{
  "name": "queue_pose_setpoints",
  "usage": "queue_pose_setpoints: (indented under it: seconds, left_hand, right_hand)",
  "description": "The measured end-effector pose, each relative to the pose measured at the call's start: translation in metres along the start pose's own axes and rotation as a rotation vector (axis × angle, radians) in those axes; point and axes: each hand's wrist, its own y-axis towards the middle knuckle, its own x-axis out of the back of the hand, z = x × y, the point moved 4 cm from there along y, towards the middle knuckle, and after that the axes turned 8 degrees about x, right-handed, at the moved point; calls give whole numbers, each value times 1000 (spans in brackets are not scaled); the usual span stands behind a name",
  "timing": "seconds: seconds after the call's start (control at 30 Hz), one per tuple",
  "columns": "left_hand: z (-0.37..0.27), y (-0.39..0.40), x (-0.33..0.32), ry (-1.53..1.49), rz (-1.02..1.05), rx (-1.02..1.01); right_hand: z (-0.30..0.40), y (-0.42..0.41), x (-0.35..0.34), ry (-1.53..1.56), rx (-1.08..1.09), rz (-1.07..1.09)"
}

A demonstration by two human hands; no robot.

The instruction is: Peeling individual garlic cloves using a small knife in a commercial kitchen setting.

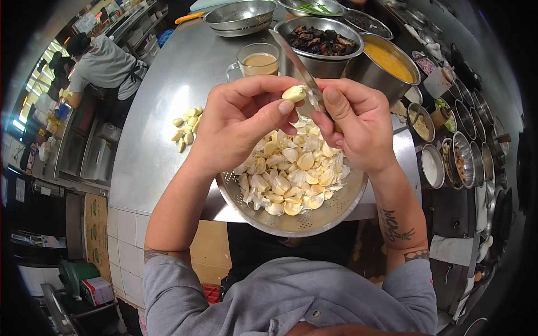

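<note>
Between its thumb and fingers, my left hand [248, 122] pinches a garlic clove [294, 93] whose pale flesh shows. My right hand [357, 122] grips a knife [296, 59] with its blade pointing up and to the left, the lower blade beside the clove. A bit of papery skin [312, 100] hangs between clove and blade. Below both hands, a metal colander [294, 224] holds many unpeeled garlic cloves and loose skins [290, 176]. Several peeled cloves [187, 126] lie in a small group on the steel table, left of my left hand.
Beyond my hands stand a glass mug of milky brown drink [259, 63], a bowl of dark pieces [321, 42], a pot of orange liquid [388, 61] and an empty-looking colander [241, 19]. Many metal bowls line the right side. A person [105, 63] leans over a counter at upper left.
</note>
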Motion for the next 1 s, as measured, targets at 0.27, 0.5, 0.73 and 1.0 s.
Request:
queue_pose_setpoints:
  seconds: [0.27,0.5,0.73,1.0]
  left_hand:
    - [3,4,4,-77,59,0]
    - [1,5,5,40,-72,-21]
    - [5,4,5,-39,-12,-20]
    - [4,3,5,-8,-4,-21]
  right_hand:
    - [-5,3,2,151,-127,58]
    - [0,2,5,-480,342,53]
    - [3,6,0,-665,626,152]
    - [7,3,-4,-578,518,116]
